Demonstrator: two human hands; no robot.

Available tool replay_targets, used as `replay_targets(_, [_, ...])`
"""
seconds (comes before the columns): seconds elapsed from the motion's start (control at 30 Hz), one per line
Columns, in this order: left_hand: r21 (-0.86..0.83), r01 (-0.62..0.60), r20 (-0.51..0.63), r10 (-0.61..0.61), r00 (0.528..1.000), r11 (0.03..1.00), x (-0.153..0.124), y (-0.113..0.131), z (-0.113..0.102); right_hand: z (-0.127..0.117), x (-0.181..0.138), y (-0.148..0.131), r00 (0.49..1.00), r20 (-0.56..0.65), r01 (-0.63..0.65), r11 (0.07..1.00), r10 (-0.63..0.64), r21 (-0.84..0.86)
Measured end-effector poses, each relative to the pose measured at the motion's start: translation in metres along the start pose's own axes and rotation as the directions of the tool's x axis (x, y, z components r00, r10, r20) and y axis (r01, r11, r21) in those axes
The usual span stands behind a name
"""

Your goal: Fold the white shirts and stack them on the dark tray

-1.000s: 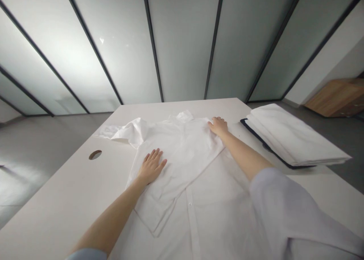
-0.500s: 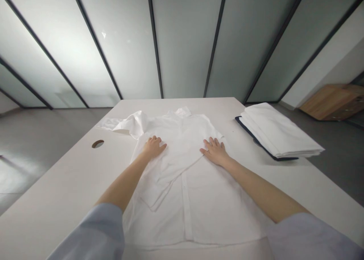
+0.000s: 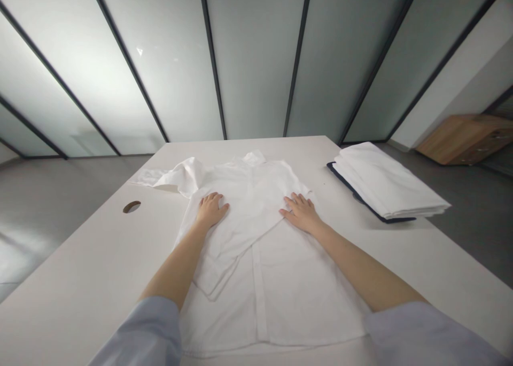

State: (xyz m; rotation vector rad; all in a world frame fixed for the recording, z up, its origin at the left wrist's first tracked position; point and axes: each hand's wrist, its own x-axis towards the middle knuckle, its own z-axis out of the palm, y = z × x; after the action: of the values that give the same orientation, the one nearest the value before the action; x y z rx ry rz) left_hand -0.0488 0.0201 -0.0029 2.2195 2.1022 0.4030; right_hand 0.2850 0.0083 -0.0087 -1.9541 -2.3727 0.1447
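A white button-up shirt lies spread on the white table, collar at the far end. One sleeve is folded diagonally across its front, and the other sleeve trails off to the far left. My left hand rests flat on the shirt's left side, fingers stretched out. Flat on the folded sleeve, near the shirt's right shoulder, lies my right hand with fingers spread. Neither hand holds anything.
A stack of folded white cloth on a dark board sits at the table's right. A round cable hole is at the left. Frosted glass panels stand behind the table, and a wooden cabinet is at the far right.
My right hand has drawn back from the shirt's far right shoulder to its upper middle. My left hand slid a little farther up the shirt. The view shifted slightly.
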Motion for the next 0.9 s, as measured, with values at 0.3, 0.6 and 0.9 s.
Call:
replay_targets(0.3, [-0.033,0.009,-0.011,-0.009,1.000,0.999,-0.001,0.001,0.000,0.000,-0.001,0.000,1.000,-0.017,0.004,1.000,-0.004,-0.011])
replay_targets(0.6, [-0.169,0.110,-0.171,-0.139,0.976,0.980,0.005,-0.005,0.002,0.003,0.000,0.001,0.999,-0.037,0.010,1.000,-0.010,-0.014])
replay_targets(0.9, [-0.533,0.337,-0.449,-0.597,0.665,0.777,0.012,-0.056,-0.009,0.007,0.001,0.003,0.998,-0.051,0.020,1.000,-0.021,-0.023])
